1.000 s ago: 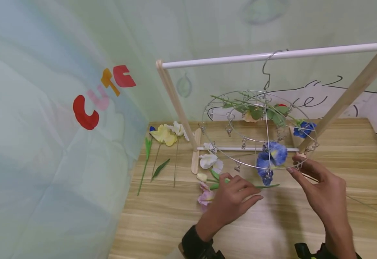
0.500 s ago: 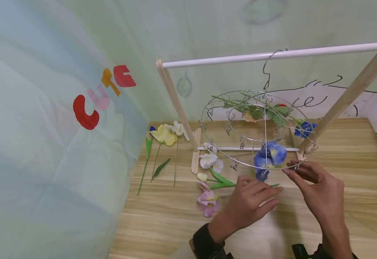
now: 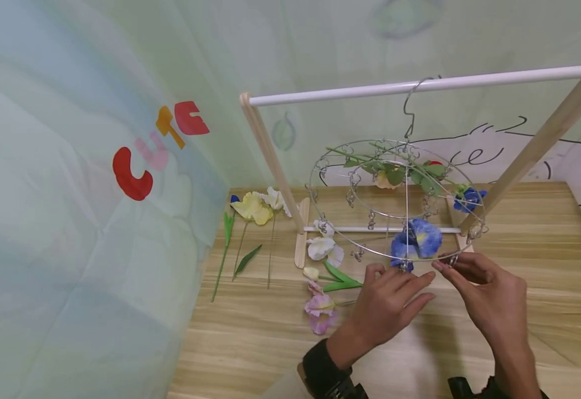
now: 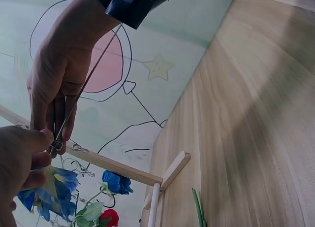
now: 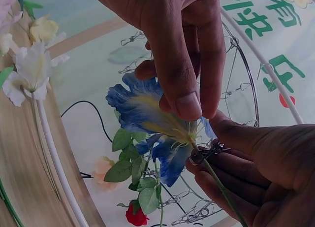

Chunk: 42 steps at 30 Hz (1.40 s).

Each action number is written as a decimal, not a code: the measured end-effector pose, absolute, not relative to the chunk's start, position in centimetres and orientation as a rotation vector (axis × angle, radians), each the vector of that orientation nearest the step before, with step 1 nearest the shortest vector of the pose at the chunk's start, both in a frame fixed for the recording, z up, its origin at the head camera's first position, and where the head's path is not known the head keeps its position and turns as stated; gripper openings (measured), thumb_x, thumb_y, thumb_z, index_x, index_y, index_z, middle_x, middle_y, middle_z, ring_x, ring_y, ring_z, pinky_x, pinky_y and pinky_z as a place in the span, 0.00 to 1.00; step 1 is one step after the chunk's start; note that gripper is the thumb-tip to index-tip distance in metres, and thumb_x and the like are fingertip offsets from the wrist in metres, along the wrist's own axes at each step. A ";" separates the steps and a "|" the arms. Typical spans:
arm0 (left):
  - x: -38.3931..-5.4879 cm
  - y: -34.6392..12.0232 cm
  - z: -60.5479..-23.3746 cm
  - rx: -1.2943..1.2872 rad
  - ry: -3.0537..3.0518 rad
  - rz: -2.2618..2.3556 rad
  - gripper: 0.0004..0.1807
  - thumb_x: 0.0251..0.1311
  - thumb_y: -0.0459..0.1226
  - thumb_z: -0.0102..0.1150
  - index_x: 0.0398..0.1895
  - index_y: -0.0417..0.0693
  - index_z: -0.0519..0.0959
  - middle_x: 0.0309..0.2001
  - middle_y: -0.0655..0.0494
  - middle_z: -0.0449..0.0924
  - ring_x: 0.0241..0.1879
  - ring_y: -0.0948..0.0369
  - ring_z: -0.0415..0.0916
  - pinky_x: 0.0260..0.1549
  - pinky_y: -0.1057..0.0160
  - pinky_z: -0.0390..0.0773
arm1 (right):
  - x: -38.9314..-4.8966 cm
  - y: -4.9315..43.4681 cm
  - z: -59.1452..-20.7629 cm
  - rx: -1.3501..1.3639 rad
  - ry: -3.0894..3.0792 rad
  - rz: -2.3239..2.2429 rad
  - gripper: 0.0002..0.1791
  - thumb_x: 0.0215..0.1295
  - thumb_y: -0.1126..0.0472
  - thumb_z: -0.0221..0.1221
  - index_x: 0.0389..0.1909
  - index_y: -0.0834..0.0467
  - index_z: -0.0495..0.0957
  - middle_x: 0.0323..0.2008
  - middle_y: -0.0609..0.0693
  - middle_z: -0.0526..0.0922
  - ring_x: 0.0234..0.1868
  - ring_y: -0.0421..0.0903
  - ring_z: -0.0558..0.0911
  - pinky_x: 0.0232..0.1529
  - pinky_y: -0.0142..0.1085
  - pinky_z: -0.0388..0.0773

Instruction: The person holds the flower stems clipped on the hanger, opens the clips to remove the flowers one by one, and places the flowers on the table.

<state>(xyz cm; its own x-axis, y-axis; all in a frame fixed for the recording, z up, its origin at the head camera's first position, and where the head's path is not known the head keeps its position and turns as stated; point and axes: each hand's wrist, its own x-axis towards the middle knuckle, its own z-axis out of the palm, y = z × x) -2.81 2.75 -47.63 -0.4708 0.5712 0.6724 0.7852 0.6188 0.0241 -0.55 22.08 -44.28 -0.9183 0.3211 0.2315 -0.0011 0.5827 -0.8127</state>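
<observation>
A blue artificial iris (image 3: 426,238) with yellow streaks sits at the near rim of a round wire clip hanger (image 3: 350,239). My right hand (image 3: 494,293) pinches a small metal clip (image 5: 209,152) on that rim. The iris's thin green stem (image 5: 221,185) runs past the clip and along the right fingers. Close beside the bloom, my left hand (image 3: 387,302) has its thumb and fingers extended toward the clip, with a gap between thumb and forefinger in the right wrist view. Whether a left fingertip touches the petals cannot be told.
The hanger hooks over a white bar (image 3: 330,95) on a wooden stand (image 3: 270,160). On its far side hang roses with green leaves (image 3: 395,174) and a blue flower (image 3: 469,199). White flowers (image 3: 322,248), a pink flower (image 3: 320,310) and a yellow flower (image 3: 252,208) lie on the table.
My left hand has moved right, toward the blue iris, uncovering more of the pink flower. The right hand and the hanger's near rim have shifted slightly left.
</observation>
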 end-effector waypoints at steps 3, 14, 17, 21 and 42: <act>-2.9 2.9 -47.6 -1.042 -2.216 -0.420 0.17 0.74 0.52 0.63 0.58 0.59 0.88 0.41 0.69 0.89 0.42 0.70 0.82 0.51 0.57 0.69 | -0.5 22.0 -44.2 -0.253 -2.463 1.256 0.12 0.59 0.62 0.78 0.43 0.60 0.90 0.38 0.62 0.92 0.33 0.07 0.74 0.37 0.10 0.70; -3.4 3.2 -47.4 -0.965 -2.247 -0.388 0.15 0.72 0.52 0.66 0.55 0.60 0.89 0.38 0.70 0.89 0.42 0.68 0.82 0.52 0.57 0.68 | -0.4 21.8 -44.4 -0.253 -2.357 1.409 0.11 0.55 0.70 0.78 0.40 0.64 0.91 0.34 0.16 0.81 0.35 0.15 0.82 0.36 0.15 0.78; -3.5 3.3 -47.3 -0.952 -2.258 -0.364 0.15 0.72 0.52 0.66 0.55 0.60 0.89 0.38 0.70 0.88 0.42 0.68 0.82 0.53 0.57 0.68 | -0.4 21.8 -44.5 -0.228 -2.322 1.451 0.12 0.54 0.74 0.77 0.40 0.65 0.90 0.34 0.15 0.81 0.34 0.17 0.83 0.36 0.17 0.79; -3.6 3.5 -47.2 -0.936 -2.265 -0.322 0.15 0.73 0.52 0.64 0.57 0.63 0.89 0.37 0.70 0.87 0.41 0.68 0.82 0.51 0.58 0.68 | -0.3 21.8 -44.5 -0.213 -2.314 1.482 0.13 0.53 0.75 0.77 0.40 0.64 0.91 0.34 0.16 0.83 0.33 0.19 0.85 0.36 0.17 0.80; -5.5 4.5 -48.1 -0.937 -2.119 -0.178 0.12 0.71 0.52 0.66 0.53 0.72 0.90 0.38 0.66 0.80 0.44 0.65 0.78 0.52 0.58 0.70 | 0.0 21.9 -45.0 -0.269 -2.309 1.540 0.10 0.55 0.76 0.75 0.39 0.68 0.89 0.32 0.16 0.84 0.31 0.21 0.86 0.34 0.18 0.80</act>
<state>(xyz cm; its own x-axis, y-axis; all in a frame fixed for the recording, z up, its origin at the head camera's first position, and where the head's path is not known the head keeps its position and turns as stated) -5.55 4.52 -48.07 -0.4097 0.5635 0.7174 0.6751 0.7162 -0.1770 0.01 21.94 -44.96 -0.9203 0.3458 0.1831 -0.0363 0.3906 -0.9199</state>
